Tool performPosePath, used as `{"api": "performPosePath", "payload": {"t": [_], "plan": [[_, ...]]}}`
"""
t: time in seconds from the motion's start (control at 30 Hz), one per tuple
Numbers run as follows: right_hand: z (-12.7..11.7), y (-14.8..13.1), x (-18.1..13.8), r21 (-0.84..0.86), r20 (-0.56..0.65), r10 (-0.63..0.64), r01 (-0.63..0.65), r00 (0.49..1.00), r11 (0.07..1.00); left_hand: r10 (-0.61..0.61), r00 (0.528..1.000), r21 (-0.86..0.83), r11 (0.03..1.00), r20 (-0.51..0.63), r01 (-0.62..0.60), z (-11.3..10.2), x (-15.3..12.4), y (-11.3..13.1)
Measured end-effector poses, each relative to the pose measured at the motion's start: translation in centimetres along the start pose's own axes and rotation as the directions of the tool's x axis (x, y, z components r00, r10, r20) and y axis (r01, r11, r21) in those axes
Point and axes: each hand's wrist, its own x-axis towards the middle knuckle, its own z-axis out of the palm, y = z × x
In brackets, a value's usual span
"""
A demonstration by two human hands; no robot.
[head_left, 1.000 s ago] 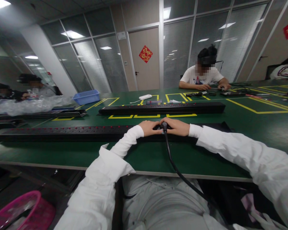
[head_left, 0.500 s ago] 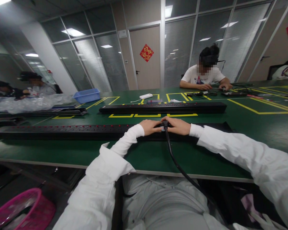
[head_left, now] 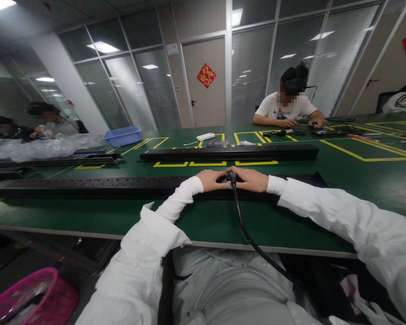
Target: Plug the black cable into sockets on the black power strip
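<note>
A long black power strip [head_left: 88, 188] with a row of red dots lies across the green table in front of me. Over its right part, my two hands meet around a black plug [head_left: 233, 177]. My left hand [head_left: 211, 180] has its fingers closed in against the plug's left side. From the right, my right hand [head_left: 252, 179] grips the same plug, its thumb near my left fingertips. A thick black cable [head_left: 244, 225] hangs from the plug over the table's front edge toward my lap. The spot beneath the plug is hidden by my fingers.
A second black power strip [head_left: 230, 154] lies farther back, beyond it a white device [head_left: 205, 136]. Blue bin [head_left: 122, 135] and clear plastic wrap [head_left: 47, 146] are at left. A pink basket [head_left: 59, 293] stands below the table. Across the table, a person [head_left: 287, 106] handles small items.
The plug has shifted slightly between my fingers, and my right fingertips have moved a little. Both arms and the power strips stay where they were.
</note>
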Motion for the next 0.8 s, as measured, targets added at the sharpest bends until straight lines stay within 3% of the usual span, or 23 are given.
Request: {"api": "performPosePath", "payload": {"t": [0.8], "plan": [[-0.35,0.01,-0.06,0.040,0.024,-0.005,0.004,1.000,0.999,-0.008,0.999,0.038,0.999,0.033,0.007,-0.37,-0.28,0.32]]}}
